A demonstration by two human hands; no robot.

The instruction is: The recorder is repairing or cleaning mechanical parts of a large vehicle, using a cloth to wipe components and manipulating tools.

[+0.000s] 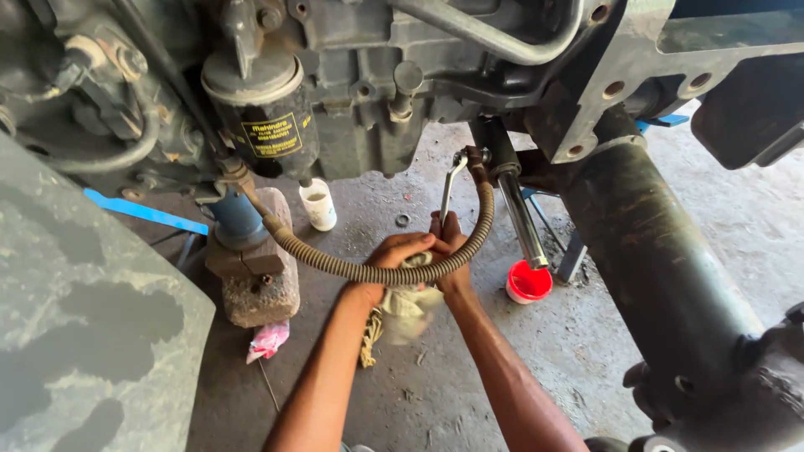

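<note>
Both my hands reach under the machine's engine. My right hand (450, 238) grips the lower end of a silver wrench (450, 186), whose head sits on a fitting (476, 157) at the top of a spiral-wrapped hose (352, 268). My left hand (400, 251) closes over the hose beside the right hand and holds a dirty pale rag (408, 308) that hangs below it. The hose curves from the fitting down and left toward a blue jack (238, 219).
A black cylindrical filter (266, 113) hangs from the engine at upper left. The blue jack stands on a stone block (261, 289). A small white bottle (319, 205), a red cap (528, 282), a chrome rod (521, 216) and a thick dark axle tube (662, 259) surround the hands.
</note>
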